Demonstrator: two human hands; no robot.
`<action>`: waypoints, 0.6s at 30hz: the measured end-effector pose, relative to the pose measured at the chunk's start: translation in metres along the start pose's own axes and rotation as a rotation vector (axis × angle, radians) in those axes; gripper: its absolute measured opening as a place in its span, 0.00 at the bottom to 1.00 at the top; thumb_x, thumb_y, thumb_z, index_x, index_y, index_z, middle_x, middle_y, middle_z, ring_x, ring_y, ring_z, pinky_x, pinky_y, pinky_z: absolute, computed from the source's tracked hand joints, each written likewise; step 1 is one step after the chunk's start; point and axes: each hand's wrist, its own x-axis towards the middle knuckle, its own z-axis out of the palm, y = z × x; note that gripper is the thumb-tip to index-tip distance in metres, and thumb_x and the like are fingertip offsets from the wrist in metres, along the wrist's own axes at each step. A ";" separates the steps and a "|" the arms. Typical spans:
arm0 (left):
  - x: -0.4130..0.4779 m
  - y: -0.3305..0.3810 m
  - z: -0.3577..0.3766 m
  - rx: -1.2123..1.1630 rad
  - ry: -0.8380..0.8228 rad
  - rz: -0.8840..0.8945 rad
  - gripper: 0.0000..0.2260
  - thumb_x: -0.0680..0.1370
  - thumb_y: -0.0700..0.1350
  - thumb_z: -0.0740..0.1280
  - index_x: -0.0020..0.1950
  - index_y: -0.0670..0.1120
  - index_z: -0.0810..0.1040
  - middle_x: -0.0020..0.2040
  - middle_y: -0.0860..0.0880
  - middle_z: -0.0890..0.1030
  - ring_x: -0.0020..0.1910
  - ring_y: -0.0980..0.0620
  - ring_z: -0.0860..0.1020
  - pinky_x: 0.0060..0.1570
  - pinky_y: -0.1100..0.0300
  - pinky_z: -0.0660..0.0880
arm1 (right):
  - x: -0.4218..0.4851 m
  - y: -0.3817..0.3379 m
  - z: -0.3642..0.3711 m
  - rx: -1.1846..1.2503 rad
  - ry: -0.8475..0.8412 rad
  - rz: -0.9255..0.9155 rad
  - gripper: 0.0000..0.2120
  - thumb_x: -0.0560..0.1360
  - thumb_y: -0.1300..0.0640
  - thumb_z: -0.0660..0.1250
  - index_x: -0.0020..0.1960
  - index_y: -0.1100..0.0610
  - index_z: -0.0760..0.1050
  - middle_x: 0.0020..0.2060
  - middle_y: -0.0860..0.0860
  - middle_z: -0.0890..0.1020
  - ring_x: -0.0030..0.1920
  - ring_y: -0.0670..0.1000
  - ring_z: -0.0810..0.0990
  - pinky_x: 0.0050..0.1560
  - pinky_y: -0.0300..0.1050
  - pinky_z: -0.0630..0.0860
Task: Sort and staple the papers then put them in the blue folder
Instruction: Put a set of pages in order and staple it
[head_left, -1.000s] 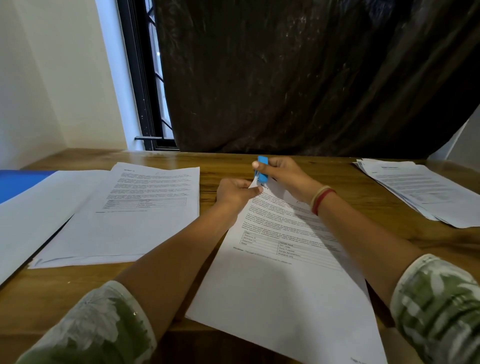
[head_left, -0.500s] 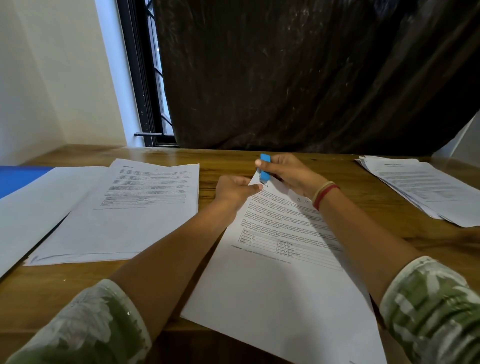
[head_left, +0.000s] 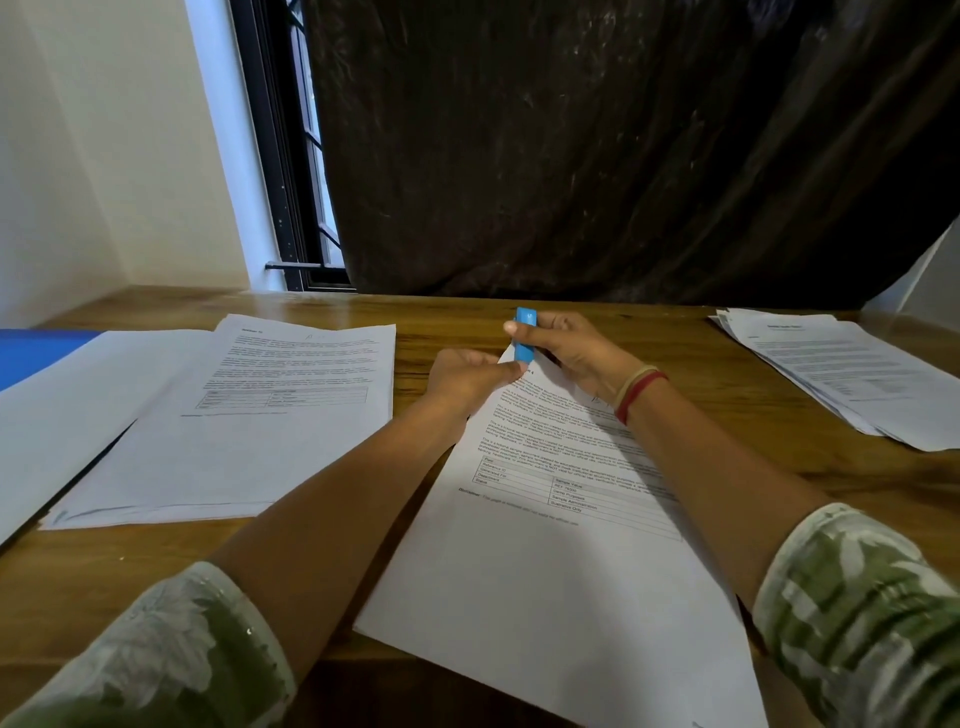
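From the head view, the right hand (head_left: 571, 358) has its grip closed round a small blue stapler (head_left: 524, 335), thumb on the near side and fingers wrapped behind. The left hand (head_left: 467, 379) pinches the top corner of the middle papers (head_left: 545, 545), thumb on top. That corner is what the next move depends on: it lies at the stapler's lower end, at about 6 o'clock from the right hand's grip, touching or just beside the mouth (whether it is fully inside I cannot tell). The stapler stands with its long axis running 12 to 6 o'clock, its free end pointing away toward the dark curtain. The middle papers lie flat on the tabletop (head_left: 441, 322), long axis from 11 to 5 o'clock, the near edge overhanging. Both hands meet at the corner, the left steadying it. Another stack (head_left: 249, 441) lies at 9 o'clock, loose sheets (head_left: 857, 379) at 3 o'clock, and the blue folder (head_left: 36, 353) lies far out at 9 o'clock.
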 end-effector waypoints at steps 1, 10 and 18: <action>0.000 0.003 0.000 0.002 0.001 -0.037 0.09 0.75 0.48 0.72 0.41 0.47 0.74 0.35 0.52 0.77 0.22 0.61 0.76 0.17 0.71 0.67 | 0.000 0.001 0.000 0.017 0.004 0.003 0.29 0.67 0.46 0.76 0.59 0.64 0.76 0.42 0.54 0.84 0.39 0.49 0.83 0.42 0.42 0.78; 0.005 -0.013 0.001 -0.012 0.056 0.101 0.13 0.72 0.47 0.75 0.49 0.39 0.80 0.44 0.48 0.82 0.44 0.52 0.81 0.40 0.62 0.74 | -0.001 0.003 0.008 0.098 -0.078 -0.034 0.13 0.75 0.58 0.71 0.55 0.64 0.76 0.39 0.52 0.81 0.34 0.41 0.82 0.35 0.32 0.76; 0.010 -0.018 0.004 0.003 0.124 0.078 0.11 0.73 0.45 0.74 0.44 0.44 0.73 0.44 0.44 0.75 0.43 0.49 0.75 0.47 0.53 0.76 | 0.006 0.009 0.022 0.215 -0.052 -0.015 0.06 0.72 0.62 0.72 0.46 0.61 0.76 0.37 0.51 0.79 0.41 0.46 0.80 0.51 0.41 0.75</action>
